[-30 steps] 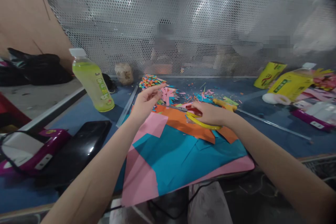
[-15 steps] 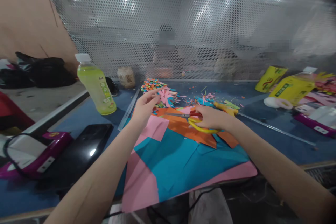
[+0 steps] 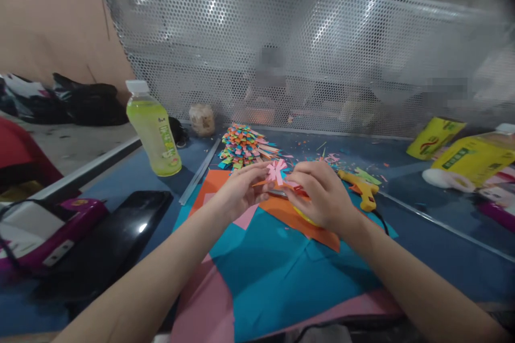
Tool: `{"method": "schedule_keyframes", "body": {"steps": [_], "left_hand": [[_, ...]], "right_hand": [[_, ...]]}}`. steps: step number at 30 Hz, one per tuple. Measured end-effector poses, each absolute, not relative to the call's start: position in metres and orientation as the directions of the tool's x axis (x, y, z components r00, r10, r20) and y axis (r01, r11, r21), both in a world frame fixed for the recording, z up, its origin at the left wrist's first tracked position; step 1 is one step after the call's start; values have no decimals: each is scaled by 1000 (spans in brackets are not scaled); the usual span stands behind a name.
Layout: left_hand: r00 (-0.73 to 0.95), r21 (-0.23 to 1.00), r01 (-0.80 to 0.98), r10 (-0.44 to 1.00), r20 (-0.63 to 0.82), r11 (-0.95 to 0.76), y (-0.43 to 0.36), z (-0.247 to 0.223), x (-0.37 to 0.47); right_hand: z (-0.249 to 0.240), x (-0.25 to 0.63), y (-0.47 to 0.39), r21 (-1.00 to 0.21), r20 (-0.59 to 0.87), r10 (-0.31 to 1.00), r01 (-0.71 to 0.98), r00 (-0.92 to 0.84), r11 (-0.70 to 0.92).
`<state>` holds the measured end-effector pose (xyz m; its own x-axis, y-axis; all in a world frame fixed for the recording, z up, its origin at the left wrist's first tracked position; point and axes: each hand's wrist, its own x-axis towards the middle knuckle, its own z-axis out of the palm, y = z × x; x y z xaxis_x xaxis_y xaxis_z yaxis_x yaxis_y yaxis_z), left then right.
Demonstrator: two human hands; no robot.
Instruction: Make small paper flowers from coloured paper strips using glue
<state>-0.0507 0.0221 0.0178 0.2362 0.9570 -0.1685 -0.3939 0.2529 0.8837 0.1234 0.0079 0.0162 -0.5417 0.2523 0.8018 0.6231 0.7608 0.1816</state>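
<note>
A small pink fringed paper flower is pinched in the fingers of my left hand, with a pointed orange paper piece beside it. My right hand is closed around scissors, and its fingertips meet the flower's right side. The scissors show only in part: a yellow handle below the hand, a bit of red grip and a short length of blade. Under both hands lie an orange paper sheet, a large blue sheet and a pink sheet.
Behind my left hand stands a heap of colourful fringed paper. A yellow glue gun and paper scraps lie to the right. Clear glue sticks, a drink bottle and a black phone-like slab are left. A perforated metal screen rises behind.
My hands have come together at the pink flower. My left hand, earlier raised near the paper heap, has drawn back toward me with it. The view has shifted slightly.
</note>
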Motion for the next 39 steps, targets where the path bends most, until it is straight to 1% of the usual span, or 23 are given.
{"method": "schedule_keyframes", "body": {"steps": [6,9,12,18,23,29,39], "left_hand": [[215,921,-312,961,-171,234,19,17,-44],[190,926,-303,966,-173,226,19,17,-42],[162,939,-281,974,-159,200,18,18,-41],[143,983,-173,989,-35,60,14,18,-40],[126,989,-121,987,98,-82,11,19,-38],[92,980,-55,977,195,-190,6,24,-36],[72,961,-59,959,275,-271,3,26,-34]], "right_hand": [[13,131,7,147,812,254,605,-526,783],[13,133,6,129,808,266,599,-526,791],[13,134,3,65,808,309,598,-501,799],[14,132,0,-133,807,424,572,-412,809],[16,130,-1,-290,790,513,533,-336,795],[16,130,-2,-379,789,540,459,-293,804],[14,128,-2,-488,750,614,420,-247,765]]}}
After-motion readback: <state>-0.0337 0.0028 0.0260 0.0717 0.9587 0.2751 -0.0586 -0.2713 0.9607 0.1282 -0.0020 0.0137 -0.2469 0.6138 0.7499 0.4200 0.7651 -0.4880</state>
